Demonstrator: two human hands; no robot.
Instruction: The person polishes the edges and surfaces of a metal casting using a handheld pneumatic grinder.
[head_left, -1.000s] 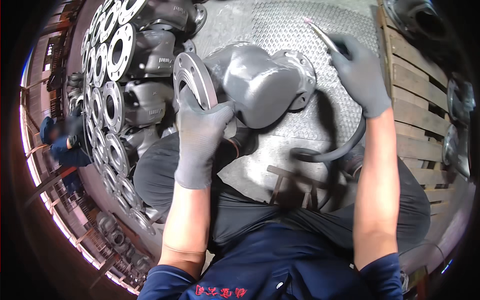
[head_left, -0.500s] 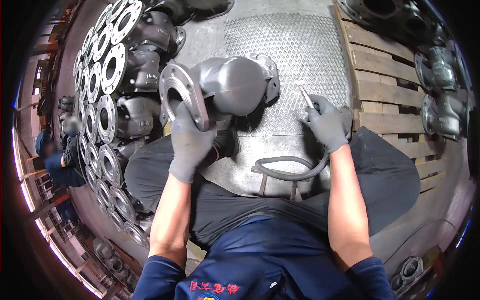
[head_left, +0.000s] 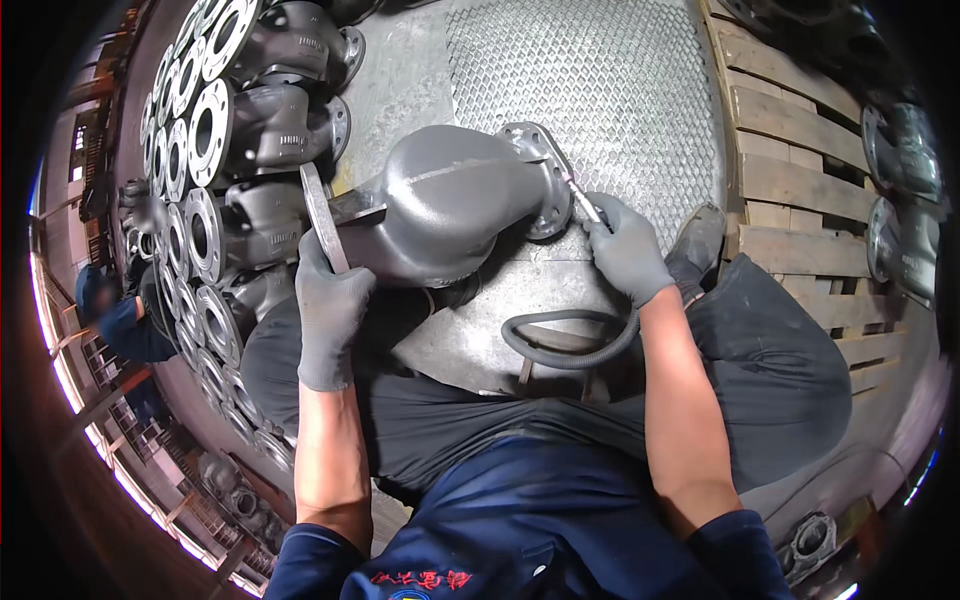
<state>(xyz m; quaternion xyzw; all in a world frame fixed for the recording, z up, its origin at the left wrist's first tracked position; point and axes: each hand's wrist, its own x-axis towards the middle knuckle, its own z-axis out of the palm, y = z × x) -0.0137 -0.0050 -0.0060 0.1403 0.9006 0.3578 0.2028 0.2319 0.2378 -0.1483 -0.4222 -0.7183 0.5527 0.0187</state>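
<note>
A grey cast-iron valve body (head_left: pixel 440 205) with a flange at each end lies on the floor before me. My left hand (head_left: pixel 332 325), in a grey glove, grips the rim of its left flange (head_left: pixel 321 218), which is turned edge-on. In my gloved right hand (head_left: pixel 630 252) is a slim metal air tool (head_left: pixel 583 198), held like a pen. The tool's tip is at the edge of the right flange (head_left: pixel 552 182); whether it touches cannot be made out. A dark ribbed hose (head_left: pixel 570 358) loops below my right hand.
Many similar valve bodies (head_left: pixel 275 125) are stacked at the left, flanges facing outward. A wooden pallet (head_left: pixel 800 185) with more castings (head_left: pixel 905 230) stands at the right. Diamond-patterned plate (head_left: pixel 610 85) covers the floor ahead. A person (head_left: pixel 125 315) is at the far left.
The valve body has turned, its left flange swinging from partly face-on to edge-on. My left hand has moved slightly left with it. My right hand has brought the tool's tip left to the right flange.
</note>
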